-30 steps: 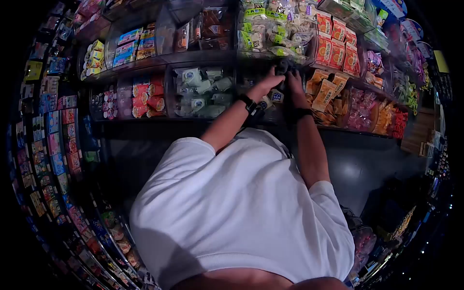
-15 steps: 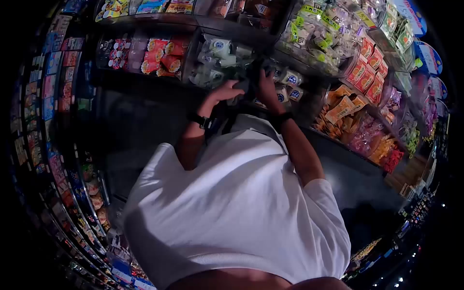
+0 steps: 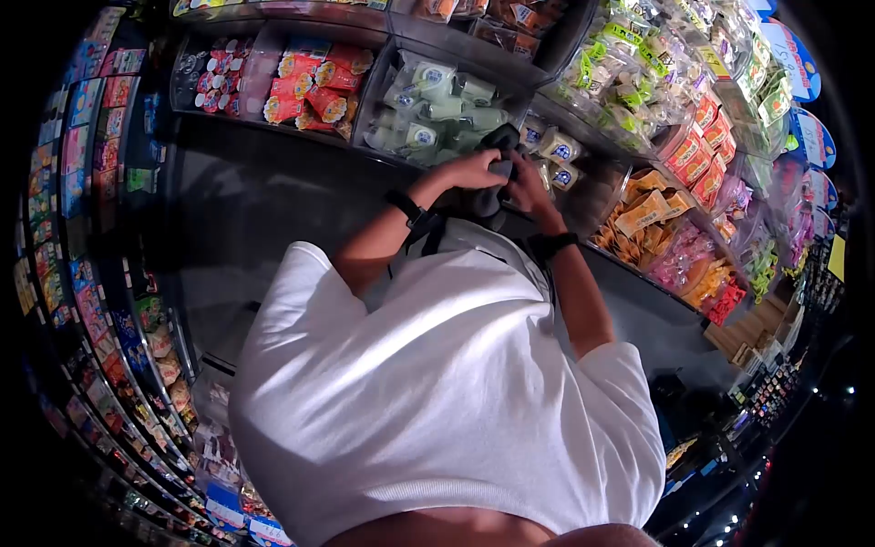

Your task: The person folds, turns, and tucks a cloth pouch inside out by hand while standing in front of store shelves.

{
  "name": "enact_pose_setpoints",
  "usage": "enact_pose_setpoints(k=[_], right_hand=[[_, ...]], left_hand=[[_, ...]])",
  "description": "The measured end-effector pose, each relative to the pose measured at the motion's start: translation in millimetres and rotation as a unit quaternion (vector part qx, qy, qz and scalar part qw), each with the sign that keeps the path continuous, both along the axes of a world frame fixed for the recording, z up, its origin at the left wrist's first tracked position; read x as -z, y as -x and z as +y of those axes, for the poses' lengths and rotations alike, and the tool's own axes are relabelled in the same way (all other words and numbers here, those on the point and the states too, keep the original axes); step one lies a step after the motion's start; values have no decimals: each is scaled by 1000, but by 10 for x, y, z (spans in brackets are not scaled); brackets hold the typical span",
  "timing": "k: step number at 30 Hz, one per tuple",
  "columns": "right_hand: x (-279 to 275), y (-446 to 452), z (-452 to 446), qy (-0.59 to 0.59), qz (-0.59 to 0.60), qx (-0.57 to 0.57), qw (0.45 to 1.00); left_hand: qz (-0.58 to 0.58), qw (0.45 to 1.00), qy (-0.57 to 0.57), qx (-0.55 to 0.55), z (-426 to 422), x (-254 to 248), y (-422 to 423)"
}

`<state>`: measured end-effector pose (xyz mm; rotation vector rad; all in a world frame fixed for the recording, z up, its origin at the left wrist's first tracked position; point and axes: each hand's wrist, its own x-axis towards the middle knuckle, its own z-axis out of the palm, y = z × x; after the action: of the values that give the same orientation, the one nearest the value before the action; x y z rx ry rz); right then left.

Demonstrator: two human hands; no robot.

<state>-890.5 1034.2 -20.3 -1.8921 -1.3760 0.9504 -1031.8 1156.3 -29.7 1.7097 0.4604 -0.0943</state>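
My left hand (image 3: pixel 469 170) and my right hand (image 3: pixel 530 182) meet in front of the candy bins, fingers closed on a dark, rounded object (image 3: pixel 499 141). Its kind is too dark to make out, and my fingers cover its middle. Just behind my left hand lies a bin of pale green wrapped packets (image 3: pixel 444 109) with round blue-and-white labels. Close to my right hand are white wrapped packets (image 3: pixel 558 146) with similar labels. Black bands circle both wrists.
Red snack packs (image 3: pixel 314 87) fill a bin to the left, and orange-brown packets (image 3: pixel 645 211) one to the right. Clear-wrapped sweets (image 3: pixel 629 59) rise in tiers behind. Shelves of packaged goods (image 3: pixel 91 246) line the far left. Bin fronts form a ledge near my hands.
My left hand has moved right to the dark object, its fingers closing on it beside my right hand. The view has brightened, and the bins show more clearly.
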Motion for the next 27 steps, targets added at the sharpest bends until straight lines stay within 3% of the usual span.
enact_pose_setpoints(k=[2, 3, 4, 7, 9, 12, 13, 14, 16, 21, 24, 27], right_hand=[[55, -150, 146, -25, -20, 58, 998], [142, -222, 245, -80, -35, 75, 993], [216, -273, 352, -99, -50, 117, 987], [338, -315, 536, -130, -68, 164, 975], [327, -251, 559, -145, -102, 172, 969], [246, -185, 322, -134, -58, 107, 984], [224, -159, 199, -88, -52, 75, 992], [9, -101, 76, -12, -29, 48, 998], [-246, -50, -211, -1, -31, -17, 999], [-174, -89, -922, -4, -72, -114, 991], [-44, -247, -1414, 28, -52, -153, 986], [98, -461, -1835, 83, -54, -152, 983]], left_hand=[[24, 991, -15, -130, 45, -207, -99], [-21, 983, -70, -169, 30, -13, -167], [-55, 971, -136, -187, 22, 59, -216], [-26, 968, -177, -178, -22, 19, -296], [5, 979, -114, -170, -22, -92, -283], [83, 983, -94, -130, -43, -211, -178], [37, 988, -92, -115, -72, -70, -108], [88, 988, -102, -79, -100, -167, -59], [79, 994, -66, -28, -199, -27, 91], [134, 987, -10, 86, -651, -124, 215], [205, 965, 93, 133, -1018, 127, 51], [152, 981, 12, 123, -1487, 554, -163]])
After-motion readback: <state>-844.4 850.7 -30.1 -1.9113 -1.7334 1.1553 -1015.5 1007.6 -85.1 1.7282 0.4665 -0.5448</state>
